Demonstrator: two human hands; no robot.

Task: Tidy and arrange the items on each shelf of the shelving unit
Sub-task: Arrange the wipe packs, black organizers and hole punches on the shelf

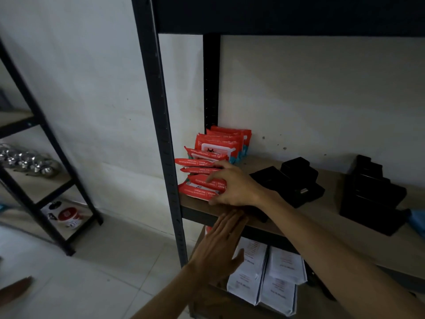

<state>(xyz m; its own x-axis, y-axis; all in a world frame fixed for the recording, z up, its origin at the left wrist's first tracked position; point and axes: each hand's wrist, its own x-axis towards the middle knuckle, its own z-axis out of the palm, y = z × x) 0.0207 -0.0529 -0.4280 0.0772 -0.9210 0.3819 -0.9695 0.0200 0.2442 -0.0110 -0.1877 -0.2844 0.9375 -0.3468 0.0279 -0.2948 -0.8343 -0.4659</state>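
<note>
At shelf (195, 205) edge, right hand (234, 187) grips wipe packs (195, 189); left hand (218, 247) flat.

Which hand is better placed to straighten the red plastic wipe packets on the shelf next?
Right: the right hand holds the red plastic wipe packets; the left hand is flat below the wooden shelf edge.

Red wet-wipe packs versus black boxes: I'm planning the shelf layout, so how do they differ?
The soft red plastic wet-wipe packs stand leaning in a front-to-back row at the shelf's left end; the rigid black boxes sit stepped further right. The packs carry white print; the boxes look nearly plain. Both rest on the same wooden shelf.
</note>
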